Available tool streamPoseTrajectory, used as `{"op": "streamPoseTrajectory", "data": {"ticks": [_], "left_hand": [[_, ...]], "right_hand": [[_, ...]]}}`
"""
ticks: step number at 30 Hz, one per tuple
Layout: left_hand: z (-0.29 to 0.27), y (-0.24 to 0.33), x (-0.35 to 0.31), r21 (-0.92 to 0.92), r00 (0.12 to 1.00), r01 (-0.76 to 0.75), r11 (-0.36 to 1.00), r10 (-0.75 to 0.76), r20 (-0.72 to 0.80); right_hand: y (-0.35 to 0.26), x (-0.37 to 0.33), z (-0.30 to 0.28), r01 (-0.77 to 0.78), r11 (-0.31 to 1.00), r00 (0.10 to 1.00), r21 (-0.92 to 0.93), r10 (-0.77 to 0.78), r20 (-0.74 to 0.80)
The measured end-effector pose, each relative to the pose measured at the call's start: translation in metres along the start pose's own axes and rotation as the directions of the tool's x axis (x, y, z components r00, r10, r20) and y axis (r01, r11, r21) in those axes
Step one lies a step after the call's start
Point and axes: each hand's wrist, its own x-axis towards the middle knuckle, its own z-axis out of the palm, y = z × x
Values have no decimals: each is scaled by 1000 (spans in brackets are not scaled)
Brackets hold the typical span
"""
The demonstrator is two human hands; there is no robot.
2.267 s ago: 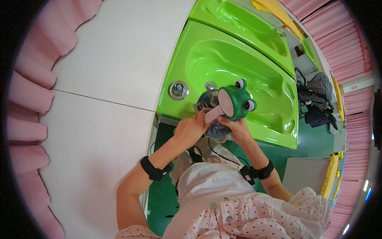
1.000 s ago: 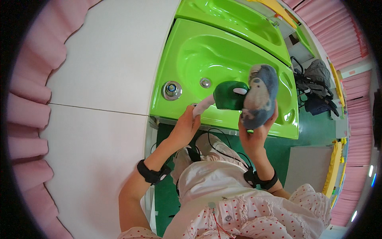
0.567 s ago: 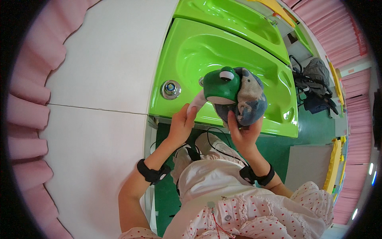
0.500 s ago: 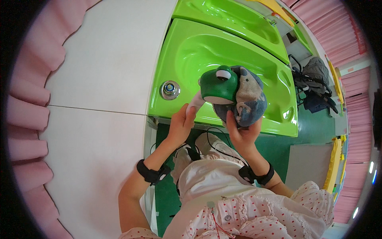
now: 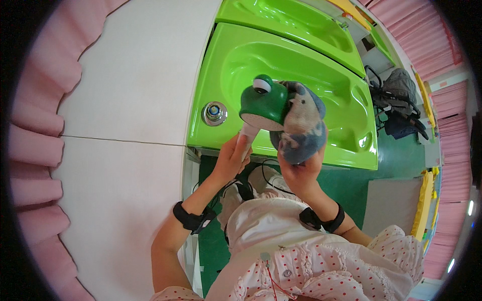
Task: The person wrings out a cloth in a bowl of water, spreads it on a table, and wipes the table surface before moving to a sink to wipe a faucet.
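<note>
My left hand (image 5: 231, 160) is closed around the pale handle of a shower head (image 5: 262, 104) shaped like a green frog's head with bulging white-and-black eyes. Its pale perforated face tilts down toward me. A bunched blue-grey and beige patterned cloth (image 5: 304, 123) is gripped in my right hand (image 5: 303, 173), the fingers partly hidden behind it. The cloth presses against the right side of the frog head. Both things are held above the near rim of a bright green baby bathtub (image 5: 351, 157).
A round chrome knob (image 5: 214, 113) sits on the tub's left ledge. White countertop (image 5: 120, 100) lies to the left, beside a pink ruffled curtain (image 5: 37, 150). Another green tub (image 5: 296, 20) adjoins behind. A dark stroller (image 5: 399, 103) stands at right, and a dark cable hangs near my feet.
The frog shower head has shifted slightly left and tilted, showing more of its perforated face. The right hand has turned the cloth and moved a little left with it.
</note>
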Motion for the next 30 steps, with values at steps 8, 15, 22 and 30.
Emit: {"op": "streamPoseTrajectory", "data": {"ticks": [8,15,22,30], "left_hand": [[3,8,0,-49,998,58,997,-60,-37],[2,23,4,-89,962,90,992,-110,-252],[-8,-6,11,357,975,33,934,48,-217],[-1,-22,10,360,855,-353,864,454,-251]], "right_hand": [[5,4,1,65,994,990,-91,-53,132],[20,-25,17,-134,991,894,24,111,433],[31,-17,23,-589,725,777,357,385,498],[21,5,22,-128,981,719,143,-7,695]]}}
